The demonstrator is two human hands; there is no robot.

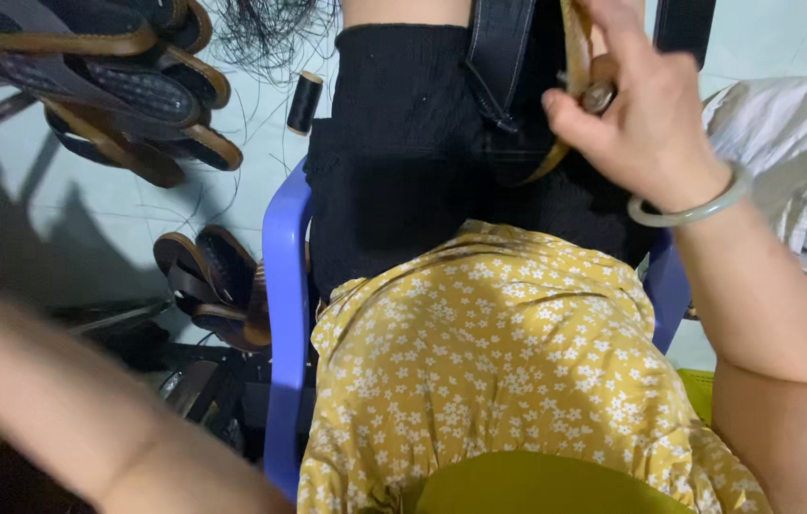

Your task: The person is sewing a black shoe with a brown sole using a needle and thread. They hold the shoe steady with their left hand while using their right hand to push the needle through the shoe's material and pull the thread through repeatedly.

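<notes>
My right hand [637,109], with a pale green bangle [698,205] on the wrist, is raised at the top right. It grips the edge of a tan sandal sole [575,43], with a small metal piece pinched under the thumb. Below the hand, a black cloth with a dark strap [403,162] lies over my lap, above my yellow flowered clothing [508,362]. My left forearm [51,400] crosses the lower left as a blur. The left hand itself is beyond the left edge of the frame.
I sit on a blue plastic chair [284,314]. Several dark brown sandals are piled at the top left [108,76] and a few more lie on the floor [213,286]. A black thread spool [305,100] and loose black threads lie nearby. Plastic bags [784,133] sit at the right.
</notes>
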